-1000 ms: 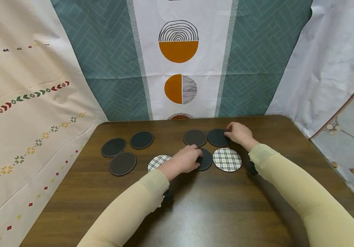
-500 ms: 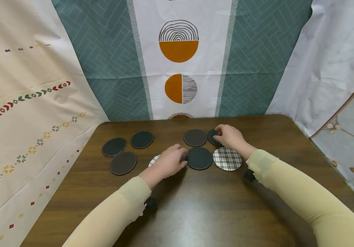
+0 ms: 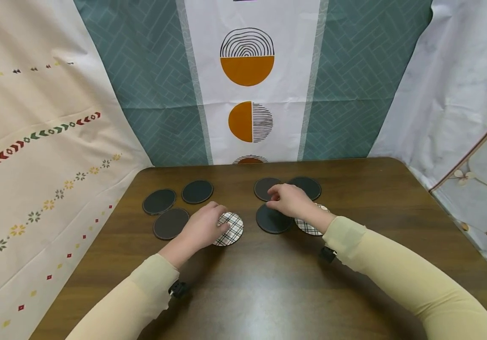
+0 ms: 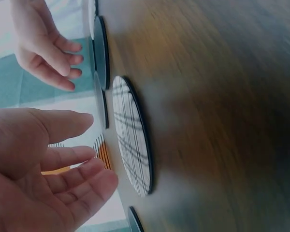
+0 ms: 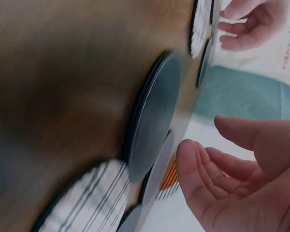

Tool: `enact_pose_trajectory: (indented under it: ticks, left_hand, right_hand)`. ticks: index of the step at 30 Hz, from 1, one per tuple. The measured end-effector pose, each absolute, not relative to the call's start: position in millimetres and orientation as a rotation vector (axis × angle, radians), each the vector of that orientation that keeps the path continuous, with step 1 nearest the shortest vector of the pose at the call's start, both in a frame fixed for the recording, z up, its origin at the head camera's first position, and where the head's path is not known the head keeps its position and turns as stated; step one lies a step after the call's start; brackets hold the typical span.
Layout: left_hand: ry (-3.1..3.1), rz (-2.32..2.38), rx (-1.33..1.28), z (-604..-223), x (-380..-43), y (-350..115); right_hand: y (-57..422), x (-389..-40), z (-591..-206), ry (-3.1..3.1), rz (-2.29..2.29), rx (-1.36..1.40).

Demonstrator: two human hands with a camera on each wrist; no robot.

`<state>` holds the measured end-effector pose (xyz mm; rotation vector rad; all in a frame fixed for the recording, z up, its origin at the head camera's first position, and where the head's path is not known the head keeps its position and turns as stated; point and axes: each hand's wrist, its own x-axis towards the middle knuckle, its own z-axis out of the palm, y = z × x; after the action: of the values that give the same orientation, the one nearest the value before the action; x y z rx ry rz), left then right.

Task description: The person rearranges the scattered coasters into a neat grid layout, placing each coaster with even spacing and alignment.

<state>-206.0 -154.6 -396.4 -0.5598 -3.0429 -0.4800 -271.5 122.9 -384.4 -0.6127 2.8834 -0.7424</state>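
Note:
My left hand (image 3: 203,227) is just above a plaid white coaster (image 3: 234,229), covering its left part in the head view. In the left wrist view its fingers (image 4: 94,186) are loosely bent, with thumb and fingers apart and nothing between them. Over on the right, my right hand (image 3: 293,202) hovers above a black coaster (image 3: 270,221). The right wrist view shows a gap between its relaxed fingers (image 5: 191,164) and the coaster face. Beneath the right wrist lies a second plaid coaster (image 3: 308,228), partly hidden. Behind it are a dark brown coaster (image 3: 264,188) and a black one (image 3: 310,186).
Farther left on the wooden table (image 3: 247,293) lie two black coasters, a near one (image 3: 158,201) and a far one (image 3: 197,191), plus a dark brown coaster (image 3: 169,224). Patterned cloths hang along the back and both sides, including a teal one (image 3: 154,94).
Both hands have moved left. The left hand has come off the front black coaster toward the plaid one; the right has left the back black coaster. The coasters lie nearly where they were.

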Motion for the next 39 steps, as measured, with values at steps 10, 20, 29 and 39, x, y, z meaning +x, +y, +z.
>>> enact_pose_trajectory:
  ticks: [10,20,29,39]
  left_hand:
    - [-3.144,-0.439,-0.438,-397.1,-197.8,-171.8]
    - [-3.156,-0.514,-0.424,-415.4,-204.4,-189.4]
    - [-3.1,-0.464,-0.438,-466.8,-233.3,-214.8]
    - [-3.142,-0.436,-0.366,-444.9,-218.3,-199.6]
  right_hand:
    - [84.5,-253.4,-386.2,2.767,-0.764,-0.715]
    - [53.5,-247.3,-391.1,2.72,-0.657,-0.764]
    - [34.4,-284.9,-435.4,2.673,-0.598,-0.833]
    - [22.9,-308.4,-462.5,2.665,-0.52,-0.735]
